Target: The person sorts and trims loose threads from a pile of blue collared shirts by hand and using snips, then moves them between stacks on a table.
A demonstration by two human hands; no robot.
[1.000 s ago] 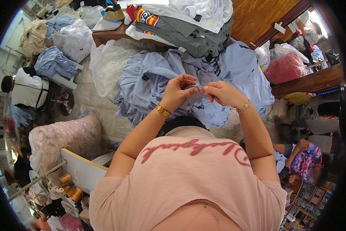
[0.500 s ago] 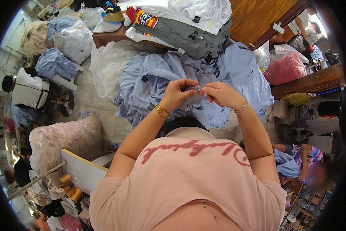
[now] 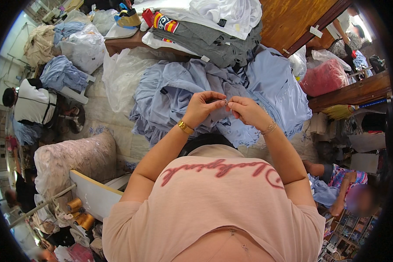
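Note:
In front of my chest my left hand (image 3: 204,108) and my right hand (image 3: 248,113) meet fingertip to fingertip. Both are closed in a pinch around something small and greyish, too little of which shows to name. Beneath and beyond them lies a heaped pile of light blue garments (image 3: 168,102), with a small dark label on one fold. Another light blue garment (image 3: 275,83) spreads to the right of the pile. Some blue cloth also shows just under my fingers; whether they touch it I cannot tell.
Folded grey garments (image 3: 205,40) and white garments (image 3: 227,13) are stacked at the far side. Clear plastic (image 3: 122,78) lies left of the blue pile. A big wrapped bundle (image 3: 74,159) stands at the left. Co-workers sit at the left (image 3: 34,102) and right (image 3: 347,179).
My right hand has drawn slightly left and down, its fingertips closer to my left hand's. Less of the small thing shows now. The co-worker at the right has shifted an arm.

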